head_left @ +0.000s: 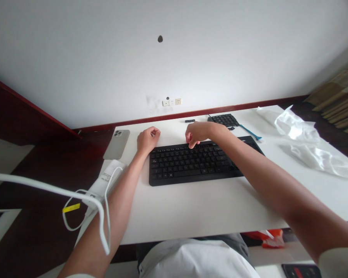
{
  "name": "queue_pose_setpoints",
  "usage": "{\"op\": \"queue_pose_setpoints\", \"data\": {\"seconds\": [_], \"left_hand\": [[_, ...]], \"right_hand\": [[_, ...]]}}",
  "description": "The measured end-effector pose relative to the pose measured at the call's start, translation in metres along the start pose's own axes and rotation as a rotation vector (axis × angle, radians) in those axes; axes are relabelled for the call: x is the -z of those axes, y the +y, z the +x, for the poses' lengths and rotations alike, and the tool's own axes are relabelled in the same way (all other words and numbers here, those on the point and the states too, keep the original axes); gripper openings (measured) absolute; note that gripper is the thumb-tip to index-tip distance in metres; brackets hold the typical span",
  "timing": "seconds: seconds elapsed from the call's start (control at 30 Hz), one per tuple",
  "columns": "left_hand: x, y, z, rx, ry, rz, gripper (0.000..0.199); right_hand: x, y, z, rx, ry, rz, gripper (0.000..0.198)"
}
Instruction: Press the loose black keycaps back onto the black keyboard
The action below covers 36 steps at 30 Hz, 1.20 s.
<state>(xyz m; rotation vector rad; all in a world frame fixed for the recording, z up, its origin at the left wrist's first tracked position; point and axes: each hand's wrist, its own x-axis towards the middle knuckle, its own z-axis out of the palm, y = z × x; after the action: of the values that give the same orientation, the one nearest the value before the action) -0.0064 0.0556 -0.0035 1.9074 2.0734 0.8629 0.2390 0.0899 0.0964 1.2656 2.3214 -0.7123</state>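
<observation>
A black keyboard [188,164] lies on the white table. My left hand [147,139] rests at its back left corner, fingers curled loosely inward with nothing visible in them. Over the back row of keys, my right hand [197,133] points downward with its fingers bent together and the thumb low against the keys. Whatever sits between those fingertips is hidden or too small to name. Behind the right forearm is a black number pad [224,120], with a few loose keycaps [231,128] beside it. Another short row of keycaps [190,121] lies near the table's back edge.
A blue brush-like tool [251,132] lies behind the keyboard. Clear plastic bags [298,127] spread over the right side. On the left are a phone [117,144] and a white power strip [106,179]; a white cable [75,193] crosses before my left forearm. The wall stands behind the table [191,216].
</observation>
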Motion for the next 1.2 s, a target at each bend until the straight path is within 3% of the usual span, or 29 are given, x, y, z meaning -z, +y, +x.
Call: {"op": "queue_pose_setpoints", "data": {"seconds": [0.53, 0.8, 0.87, 0.97, 1.07, 1.2], "left_hand": [[0.001, 0.0, -0.001, 0.005, -0.009, -0.01, 0.017], [0.002, -0.001, -0.001, 0.016, -0.02, -0.026, 0.015], [0.002, -0.001, -0.001, 0.01, -0.019, -0.034, 0.015], [0.002, -0.001, -0.001, 0.004, -0.019, -0.031, 0.015], [0.003, 0.0, -0.001, 0.008, -0.022, -0.001, 0.017], [0.002, -0.001, -0.001, 0.016, -0.031, 0.009, 0.017]], "right_hand": [[-0.006, -0.002, 0.001, 0.005, 0.077, -0.019, 0.026], [-0.001, 0.022, 0.003, 0.144, 0.042, 0.036, 0.028], [0.004, 0.037, 0.007, 0.209, 0.125, 0.074, 0.028], [0.004, 0.061, 0.023, 0.241, 0.487, 0.11, 0.028], [-0.007, 0.081, 0.046, 0.238, 0.808, 0.06, 0.045], [-0.026, 0.095, 0.071, 0.314, 0.824, 0.017, 0.056]]}}
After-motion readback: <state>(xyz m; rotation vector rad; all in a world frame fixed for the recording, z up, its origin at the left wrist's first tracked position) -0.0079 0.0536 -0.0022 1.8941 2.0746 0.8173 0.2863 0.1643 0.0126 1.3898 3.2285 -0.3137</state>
